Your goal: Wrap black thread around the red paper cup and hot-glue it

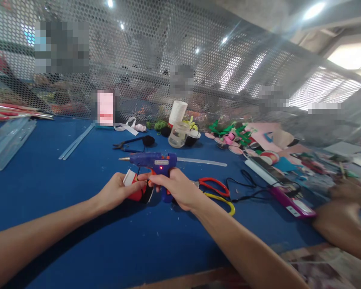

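My right hand [182, 188] is wrapped around the grip of a blue glue gun [147, 159]. Its nozzle points left, a red light glows on its side, and a clear glue stick [201, 161] sticks out of its back. Below the nozzle, my left hand [116, 192] holds a small cup-shaped piece [134, 194] in red, white and black, tilted on its side. Fingers of both hands come close together there and partly cover this piece. Scissors [213, 186] with red and yellow handles lie just right of my right hand.
Pliers [128, 144], a stack of white paper cups [177, 112] and a clear plastic cup [179, 136] are behind the gun. Loose glue sticks [9, 146] lie at left. A purple power strip [291, 202] with black cable is at right, beside another person's hand [347, 194].
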`<move>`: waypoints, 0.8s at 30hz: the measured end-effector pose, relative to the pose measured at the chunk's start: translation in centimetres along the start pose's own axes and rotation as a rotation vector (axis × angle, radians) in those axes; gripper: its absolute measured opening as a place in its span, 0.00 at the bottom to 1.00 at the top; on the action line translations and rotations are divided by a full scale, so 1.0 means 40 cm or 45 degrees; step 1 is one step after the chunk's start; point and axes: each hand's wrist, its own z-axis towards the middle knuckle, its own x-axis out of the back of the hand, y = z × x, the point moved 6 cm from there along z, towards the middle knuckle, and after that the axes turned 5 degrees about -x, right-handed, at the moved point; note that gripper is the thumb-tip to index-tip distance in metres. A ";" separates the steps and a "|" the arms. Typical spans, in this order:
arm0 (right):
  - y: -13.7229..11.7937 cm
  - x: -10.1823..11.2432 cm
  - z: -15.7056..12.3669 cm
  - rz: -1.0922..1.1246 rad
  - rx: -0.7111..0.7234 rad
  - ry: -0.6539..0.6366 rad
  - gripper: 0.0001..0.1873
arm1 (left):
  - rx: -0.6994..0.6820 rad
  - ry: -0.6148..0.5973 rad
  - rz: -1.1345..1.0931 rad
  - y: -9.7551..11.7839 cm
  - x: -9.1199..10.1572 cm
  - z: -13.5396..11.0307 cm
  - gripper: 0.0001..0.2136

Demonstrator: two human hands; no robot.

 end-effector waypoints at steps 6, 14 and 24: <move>-0.006 0.030 -0.013 -0.019 0.063 0.016 0.11 | 0.025 0.043 0.041 0.000 0.011 0.000 0.13; -0.002 0.071 -0.032 -0.182 0.068 0.115 0.08 | -0.044 0.238 0.232 0.007 0.068 0.016 0.15; 0.001 0.087 -0.067 -0.634 -0.108 0.309 0.12 | -0.002 0.267 0.198 -0.020 0.076 0.022 0.14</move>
